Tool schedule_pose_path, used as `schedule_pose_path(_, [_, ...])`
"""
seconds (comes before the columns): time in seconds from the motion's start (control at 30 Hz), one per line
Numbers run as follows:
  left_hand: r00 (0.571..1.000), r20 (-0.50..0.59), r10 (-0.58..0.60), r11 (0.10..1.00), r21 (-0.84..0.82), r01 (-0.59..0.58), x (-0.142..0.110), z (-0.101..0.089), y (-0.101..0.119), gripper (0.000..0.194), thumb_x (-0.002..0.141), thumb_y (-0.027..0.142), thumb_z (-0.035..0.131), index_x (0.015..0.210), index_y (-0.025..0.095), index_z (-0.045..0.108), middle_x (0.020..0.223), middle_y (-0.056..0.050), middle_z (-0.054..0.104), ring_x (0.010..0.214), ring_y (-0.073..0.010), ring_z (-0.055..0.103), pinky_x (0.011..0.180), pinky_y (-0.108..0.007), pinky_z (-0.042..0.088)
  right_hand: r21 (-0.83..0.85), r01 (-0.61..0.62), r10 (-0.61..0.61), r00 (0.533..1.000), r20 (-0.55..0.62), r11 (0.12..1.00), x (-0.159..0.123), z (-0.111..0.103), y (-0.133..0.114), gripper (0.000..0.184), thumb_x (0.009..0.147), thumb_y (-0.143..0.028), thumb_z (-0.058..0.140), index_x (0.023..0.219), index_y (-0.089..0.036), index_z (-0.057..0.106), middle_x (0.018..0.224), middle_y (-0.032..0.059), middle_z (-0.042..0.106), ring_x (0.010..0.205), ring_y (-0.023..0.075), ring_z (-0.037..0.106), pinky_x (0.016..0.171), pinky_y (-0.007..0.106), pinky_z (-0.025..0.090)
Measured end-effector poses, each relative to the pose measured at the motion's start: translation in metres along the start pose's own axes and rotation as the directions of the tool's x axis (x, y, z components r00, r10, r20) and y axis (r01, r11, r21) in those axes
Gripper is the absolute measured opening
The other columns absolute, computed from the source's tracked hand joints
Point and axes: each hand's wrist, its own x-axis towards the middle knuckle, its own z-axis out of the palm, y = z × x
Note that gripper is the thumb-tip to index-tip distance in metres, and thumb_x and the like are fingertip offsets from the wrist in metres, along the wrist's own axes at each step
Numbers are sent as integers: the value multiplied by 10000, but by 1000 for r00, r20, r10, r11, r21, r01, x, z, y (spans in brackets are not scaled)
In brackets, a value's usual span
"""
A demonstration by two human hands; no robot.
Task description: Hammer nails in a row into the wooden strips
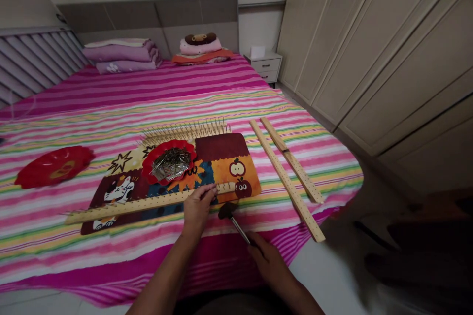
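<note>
My left hand [198, 205] rests on a long wooden strip [148, 203], fingers pinched near its right part. What they pinch is too small to make out. Thin nails stand up along the strip's left part, and rows of dark dots mark its face. My right hand [266, 259] grips the handle of a hammer [239, 229] with a dark head, held just below the strip's near edge. Under the strip lies a patterned mat [221, 149]. On the mat, a red scalloped dish [148, 170] holds a heap of loose nails [171, 162].
Behind the mat lie wooden strips [185, 130] bristling with upright nails. To the right are a long bare strip [284, 177] and dotted strips [301, 173] beside it. A red plate [55, 165] sits at left on the striped bed [121, 261]. A wardrobe [369, 49] stands right.
</note>
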Motion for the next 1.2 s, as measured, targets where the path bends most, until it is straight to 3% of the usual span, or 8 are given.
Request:
schedule_pose_path(0.23, [988, -17, 156, 977, 151, -152, 2, 1, -5, 232, 678, 377, 625, 815, 213, 717, 845, -28, 716, 800, -170, 646, 768, -302, 515, -14, -16, 16, 1000, -3, 1000, 0, 0, -1, 344, 875, -237, 446, 1186, -224, 592, 1017, 50, 713, 915, 209, 645, 829, 321, 472])
schedule_pose_path(0.9, [946, -61, 319, 909, 303, -287, -2, 9, -9, 218, 749, 357, 553, 842, 213, 688, 876, -28, 709, 834, -171, 644, 818, -317, 495, -8, 12, -12, 1000, 2, 1000, -1, 3, 4, 355, 879, -214, 446, 1210, -209, 575, 1048, 50, 706, 929, 205, 641, 824, 292, 466])
schedule_pose_path(1.2, [979, -87, 185, 962, 219, -163, -5, 11, -13, 209, 716, 377, 579, 820, 208, 644, 767, -12, 704, 722, -163, 652, 726, -292, 508, -9, 17, -17, 1000, 1, 1000, -2, 5, 3, 344, 884, -221, 448, 1202, -230, 578, 1019, 40, 715, 883, 205, 653, 795, 297, 484])
